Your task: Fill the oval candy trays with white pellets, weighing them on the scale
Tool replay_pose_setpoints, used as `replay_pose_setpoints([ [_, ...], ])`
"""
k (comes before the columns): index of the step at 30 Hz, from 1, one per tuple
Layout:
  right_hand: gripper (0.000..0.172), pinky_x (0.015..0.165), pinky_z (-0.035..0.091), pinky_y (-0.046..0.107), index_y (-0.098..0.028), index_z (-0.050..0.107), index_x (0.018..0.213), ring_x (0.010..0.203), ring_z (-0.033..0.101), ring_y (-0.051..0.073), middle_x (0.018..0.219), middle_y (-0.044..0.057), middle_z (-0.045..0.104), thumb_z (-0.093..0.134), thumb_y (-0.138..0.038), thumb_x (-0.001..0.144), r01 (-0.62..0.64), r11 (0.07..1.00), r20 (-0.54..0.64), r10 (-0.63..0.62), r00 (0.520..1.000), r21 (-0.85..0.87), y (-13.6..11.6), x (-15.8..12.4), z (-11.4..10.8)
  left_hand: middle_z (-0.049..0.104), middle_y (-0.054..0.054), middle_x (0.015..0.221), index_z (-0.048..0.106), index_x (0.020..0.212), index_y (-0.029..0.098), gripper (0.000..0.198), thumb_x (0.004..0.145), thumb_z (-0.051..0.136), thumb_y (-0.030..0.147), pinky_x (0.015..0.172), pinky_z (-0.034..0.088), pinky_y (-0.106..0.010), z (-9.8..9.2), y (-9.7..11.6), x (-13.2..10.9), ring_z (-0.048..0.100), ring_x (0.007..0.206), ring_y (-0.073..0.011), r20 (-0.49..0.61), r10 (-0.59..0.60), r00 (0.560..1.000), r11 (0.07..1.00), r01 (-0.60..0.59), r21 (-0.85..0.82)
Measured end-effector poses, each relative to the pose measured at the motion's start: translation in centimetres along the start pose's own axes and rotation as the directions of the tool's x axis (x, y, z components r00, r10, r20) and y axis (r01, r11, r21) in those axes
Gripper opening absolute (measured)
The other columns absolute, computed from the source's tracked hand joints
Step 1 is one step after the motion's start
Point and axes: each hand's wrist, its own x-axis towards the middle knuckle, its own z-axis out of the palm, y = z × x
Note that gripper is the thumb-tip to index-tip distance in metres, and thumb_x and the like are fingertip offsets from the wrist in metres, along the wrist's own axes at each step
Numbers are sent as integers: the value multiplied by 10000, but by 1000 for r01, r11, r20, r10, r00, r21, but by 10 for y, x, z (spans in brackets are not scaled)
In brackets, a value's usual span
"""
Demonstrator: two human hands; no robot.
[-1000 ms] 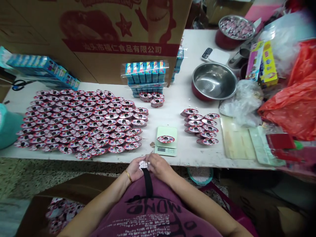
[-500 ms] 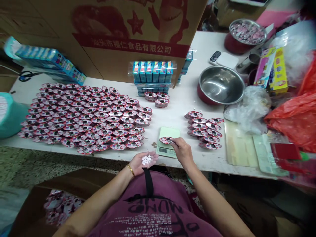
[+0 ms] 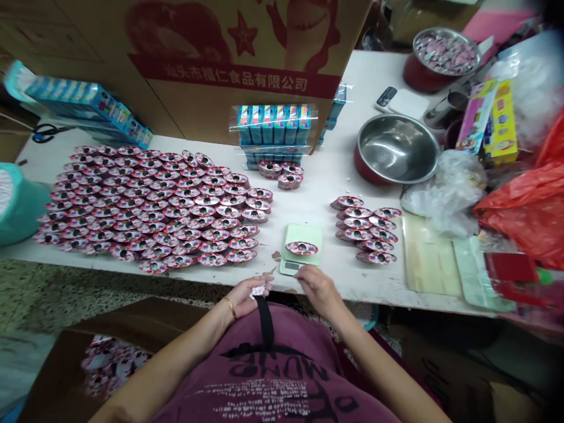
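A green kitchen scale (image 3: 304, 231) lies near the table's front edge, bearing one small red-and-white oval container (image 3: 302, 248) with an opening in its top. My left hand (image 3: 244, 297) is partly curled, palm up, around a little heap of white tablets (image 3: 259, 291) in front of my body. Just below the scale's display is my right hand (image 3: 321, 289), off the container, its fingertips drawn together; whether anything is between them is hidden. Rows of like containers (image 3: 152, 216) fill the left of the table. A smaller group of them (image 3: 356, 223) stands right of the scale.
A large cardboard box (image 3: 238, 100) stands at the back with blue wrapped packs (image 3: 274, 126) before it. To the right are a steel bowl (image 3: 396, 150), a filled bowl (image 3: 445, 56) and plastic bags (image 3: 524, 205). An open carton (image 3: 145, 320) sits below left.
My right hand has let go of the container, which now rests on the scale, and drawn back toward me. The fingers of my left hand have curled more around the tablets.
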Motion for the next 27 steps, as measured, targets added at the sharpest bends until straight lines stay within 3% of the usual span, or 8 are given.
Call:
replay_pose_setpoints([
  [4,167,724,422,259,-209,555,853,805,516,136,830,40,546,397,-187,803,-82,993,-180,66,981,-81,23,18,-20,579,-67,642,584,890,46,223,680,531,96,458,378,-166,-4,-1,-2,521,521,-79,-18,19,1000,1000,-19,2],
  [9,191,735,429,262,-218,555,918,822,527,142,874,41,561,401,-226,805,-68,983,-176,38,984,-170,37,39,-16,580,-68,653,579,903,48,235,678,540,103,445,374,-164,-7,-3,-2,521,514,-78,-39,31,999,999,-32,-25],
  [16,246,811,404,321,-217,535,997,938,482,177,996,61,527,444,-298,782,-202,936,-356,91,930,-288,60,24,-35,547,-51,634,564,896,50,222,680,522,74,453,384,-150,-20,4,-9,507,525,-70,-50,56,997,989,-62,-131],
  [18,342,845,380,350,-215,501,1056,989,450,200,1050,72,502,503,-348,740,-197,924,-336,80,938,-329,68,20,-40,529,-38,628,554,904,61,222,686,516,81,391,338,-131,-27,8,-12,471,482,-52,-26,54,998,986,-57,-156],
  [22,604,874,343,394,-218,377,1184,1066,388,236,1165,93,424,581,-424,655,-143,915,-171,83,982,-377,76,23,-36,500,-25,619,540,891,76,201,693,506,79,332,256,-104,-39,16,-18,433,460,-37,-22,57,998,980,-60,-189],
  [27,721,838,351,406,-236,313,1222,1073,374,254,1206,93,384,631,-408,599,-123,907,-14,128,992,-402,73,38,-19,488,-23,616,530,893,78,198,700,484,68,334,251,-100,-46,25,-26,424,467,-38,-71,72,995,975,-86,-207],
])
